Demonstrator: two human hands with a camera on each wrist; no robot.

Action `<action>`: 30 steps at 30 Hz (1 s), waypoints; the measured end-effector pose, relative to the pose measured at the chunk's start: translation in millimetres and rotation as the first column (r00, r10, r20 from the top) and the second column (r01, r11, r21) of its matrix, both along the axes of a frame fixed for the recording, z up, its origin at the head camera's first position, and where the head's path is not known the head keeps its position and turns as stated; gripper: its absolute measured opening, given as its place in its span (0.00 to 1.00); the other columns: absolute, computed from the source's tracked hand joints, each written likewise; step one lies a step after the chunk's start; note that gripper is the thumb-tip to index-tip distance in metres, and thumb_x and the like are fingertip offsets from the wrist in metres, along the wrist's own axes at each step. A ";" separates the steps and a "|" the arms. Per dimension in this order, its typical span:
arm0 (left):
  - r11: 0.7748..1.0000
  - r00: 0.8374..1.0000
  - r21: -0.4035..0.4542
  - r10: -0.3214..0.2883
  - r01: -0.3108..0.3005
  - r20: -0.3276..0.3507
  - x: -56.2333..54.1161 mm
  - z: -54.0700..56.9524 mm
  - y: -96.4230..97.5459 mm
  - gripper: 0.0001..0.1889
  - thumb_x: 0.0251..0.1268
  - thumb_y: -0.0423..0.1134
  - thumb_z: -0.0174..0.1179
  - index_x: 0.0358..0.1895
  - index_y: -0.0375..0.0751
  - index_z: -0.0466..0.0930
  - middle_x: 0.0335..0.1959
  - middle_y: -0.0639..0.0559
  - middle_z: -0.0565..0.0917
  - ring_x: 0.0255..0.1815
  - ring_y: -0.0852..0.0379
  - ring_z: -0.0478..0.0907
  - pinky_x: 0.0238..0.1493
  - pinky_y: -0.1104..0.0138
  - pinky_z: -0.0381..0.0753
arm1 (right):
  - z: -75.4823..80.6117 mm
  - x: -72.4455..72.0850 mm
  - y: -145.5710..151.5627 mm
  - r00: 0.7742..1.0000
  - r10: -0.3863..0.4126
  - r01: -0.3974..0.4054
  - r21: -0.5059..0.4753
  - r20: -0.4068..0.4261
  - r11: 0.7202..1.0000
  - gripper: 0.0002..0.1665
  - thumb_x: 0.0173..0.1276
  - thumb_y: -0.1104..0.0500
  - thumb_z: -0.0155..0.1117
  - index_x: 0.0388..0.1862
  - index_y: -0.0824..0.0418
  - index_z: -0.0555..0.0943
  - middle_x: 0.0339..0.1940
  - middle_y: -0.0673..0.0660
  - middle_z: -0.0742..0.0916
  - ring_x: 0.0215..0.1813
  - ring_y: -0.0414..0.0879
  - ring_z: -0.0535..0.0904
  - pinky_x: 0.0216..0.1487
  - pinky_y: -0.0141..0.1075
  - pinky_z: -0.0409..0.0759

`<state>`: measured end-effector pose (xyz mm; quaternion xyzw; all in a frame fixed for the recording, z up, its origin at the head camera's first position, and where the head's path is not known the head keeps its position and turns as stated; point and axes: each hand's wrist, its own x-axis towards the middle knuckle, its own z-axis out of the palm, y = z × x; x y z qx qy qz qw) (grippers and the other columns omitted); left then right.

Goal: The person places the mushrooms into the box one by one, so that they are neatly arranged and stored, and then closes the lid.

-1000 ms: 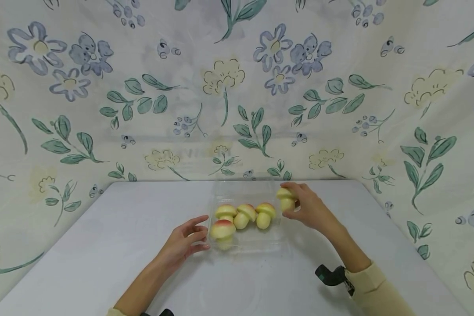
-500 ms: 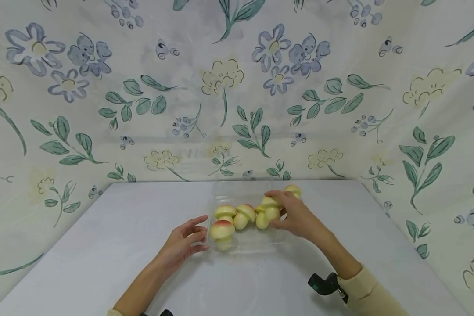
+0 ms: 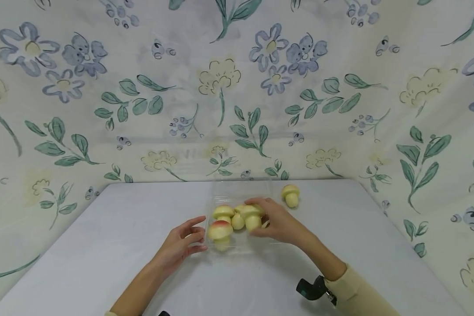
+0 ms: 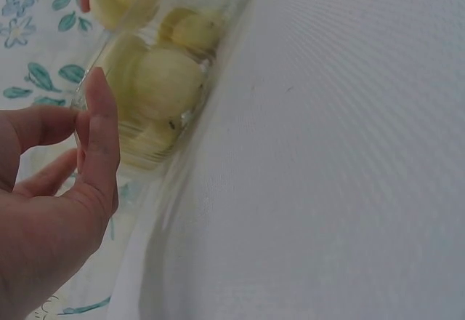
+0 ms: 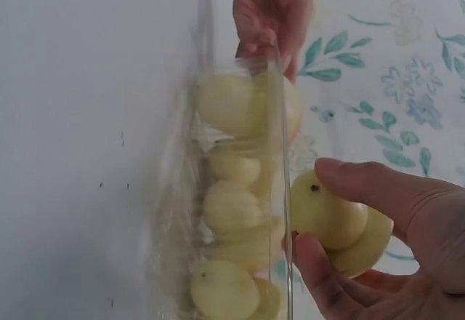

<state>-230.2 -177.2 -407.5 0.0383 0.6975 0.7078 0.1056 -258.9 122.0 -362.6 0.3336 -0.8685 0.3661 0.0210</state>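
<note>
Fingers (image 5: pixel 317 273) pinching mushroom shape (image 5: pixel 330 218), clear box (image 5: pixel 174 247) alongside

Text: none legible | labels, brands: none | numbers, signs: none

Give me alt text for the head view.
The right hand holds a yellow mushroom shape over a clear box of others; the left hand is at its left side. Another mushroom sits on the white table to the box's right. A floral cloth hangs behind.

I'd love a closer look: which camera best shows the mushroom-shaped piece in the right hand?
Right wrist: the mushroom-shaped piece looks largest, with a dark spot on its stem. Head shows it smaller but upright; left wrist cuts it off at the top.
</note>
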 end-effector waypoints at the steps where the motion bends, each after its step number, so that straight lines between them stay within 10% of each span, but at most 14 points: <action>1: 1.000 1.000 0.001 0.001 -0.001 -0.002 0.5 -0.1 -0.4 0.31 0.70 0.32 0.57 0.74 0.36 0.58 0.43 0.52 0.72 0.41 0.59 0.74 0.46 0.66 0.87 | -0.2 0.1 -3.0 1.000 0.008 -0.008 -0.001 0.004 1.000 0.40 0.58 0.60 0.75 0.69 0.55 0.69 0.65 0.58 0.76 0.52 0.46 0.75 0.47 0.43 0.86; 30: 1.000 1.000 0.006 0.003 -0.003 0.006 -1.3 -1.2 -0.5 0.31 0.70 0.32 0.56 0.74 0.36 0.58 0.44 0.52 0.73 0.40 0.60 0.74 0.45 0.66 0.87 | -12.5 -1.0 -15.1 0.993 0.099 -0.106 0.107 0.062 0.989 0.36 0.66 0.61 0.67 0.71 0.57 0.67 0.66 0.57 0.77 0.61 0.48 0.74 0.50 0.36 0.84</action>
